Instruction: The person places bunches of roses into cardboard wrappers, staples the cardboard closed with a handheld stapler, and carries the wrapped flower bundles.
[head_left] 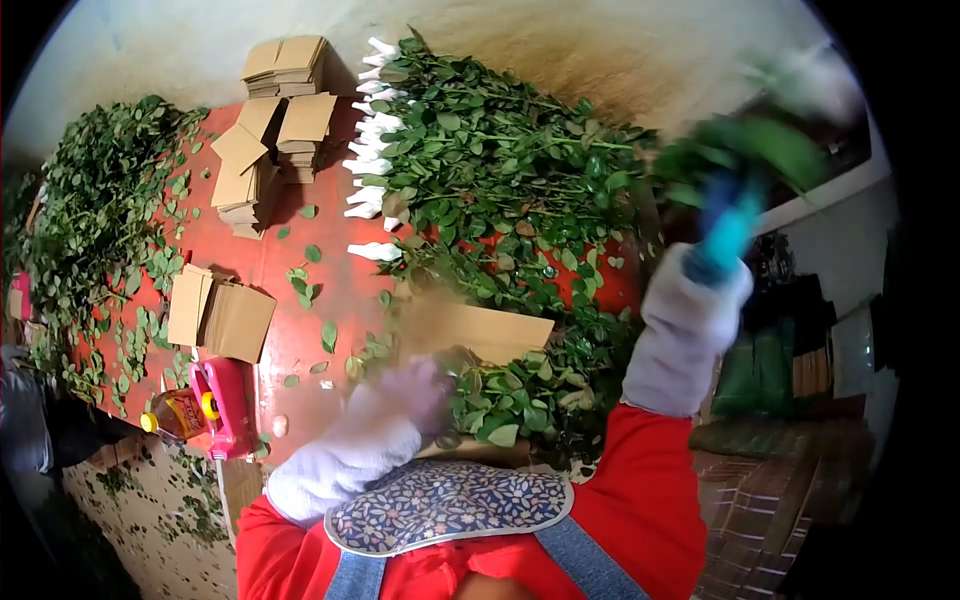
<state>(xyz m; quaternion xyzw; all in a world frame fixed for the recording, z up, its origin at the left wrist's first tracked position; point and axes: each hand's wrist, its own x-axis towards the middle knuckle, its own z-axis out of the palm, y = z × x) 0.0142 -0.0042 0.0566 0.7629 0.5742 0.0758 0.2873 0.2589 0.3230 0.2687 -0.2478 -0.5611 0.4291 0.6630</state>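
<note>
My right hand [732, 225], in a blue-green glove, is raised beyond the table's right side. It is closed around a leafy green stem [745, 150] with a pale, blurred flower head at the top. My left hand [420, 392] is smeared by motion near the table's front edge, just below a cardboard piece [490, 332]; its fingers cannot be made out. Leafy stems [520, 400] lie beside it. Farther back, many stems [500, 160] are laid in a pile, with white wrapped heads [370, 165] lined up on their left.
Cardboard stacks [290, 65] stand at the back of the red table [275, 345], and another stack [235, 320] lies nearer. A pink tape dispenser [232, 410] and a bottle [178, 414] are at the front left. Leafy stems [110, 200] cover the far left.
</note>
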